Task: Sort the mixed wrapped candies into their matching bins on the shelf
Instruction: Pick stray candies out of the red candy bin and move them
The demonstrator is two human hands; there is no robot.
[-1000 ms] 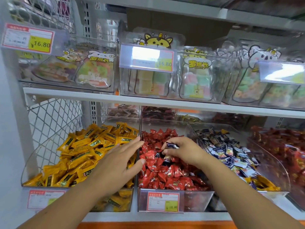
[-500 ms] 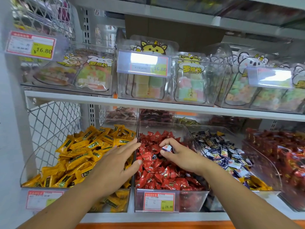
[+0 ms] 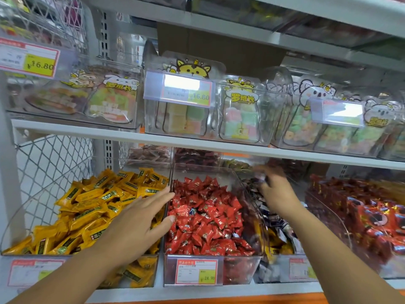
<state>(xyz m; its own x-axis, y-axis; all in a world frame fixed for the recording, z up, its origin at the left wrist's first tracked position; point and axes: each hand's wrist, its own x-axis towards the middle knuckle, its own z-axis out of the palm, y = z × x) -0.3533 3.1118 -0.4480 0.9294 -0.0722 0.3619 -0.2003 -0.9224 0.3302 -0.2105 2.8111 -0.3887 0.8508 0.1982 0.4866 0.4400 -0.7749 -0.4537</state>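
Three clear bins sit side by side on the lower shelf: yellow wrapped candies (image 3: 92, 205) on the left, red wrapped candies (image 3: 206, 218) in the middle, and dark blue-and-white candies (image 3: 277, 224) to the right. My left hand (image 3: 140, 218) lies flat with straight fingers over the divider between the yellow and red bins. My right hand (image 3: 276, 189) hovers over the back of the blue-and-white bin, blurred by motion. Its curled fingertips pinch a small blue-and-white candy (image 3: 261, 178). A bluish stray wrapper (image 3: 192, 210) shows among the red ones.
A further bin of larger red packets (image 3: 370, 216) stands at the far right. The white shelf board (image 3: 197, 145) above carries clear boxes of pastel gummies (image 3: 238, 115). Wire mesh (image 3: 50, 163) closes the left side. Price tags (image 3: 197, 272) hang on the bin fronts.
My right hand has carried the blue-and-white candy from over the red bin rightward to the blue-and-white bin. The left hand has stayed flat at the yellow-red divider.
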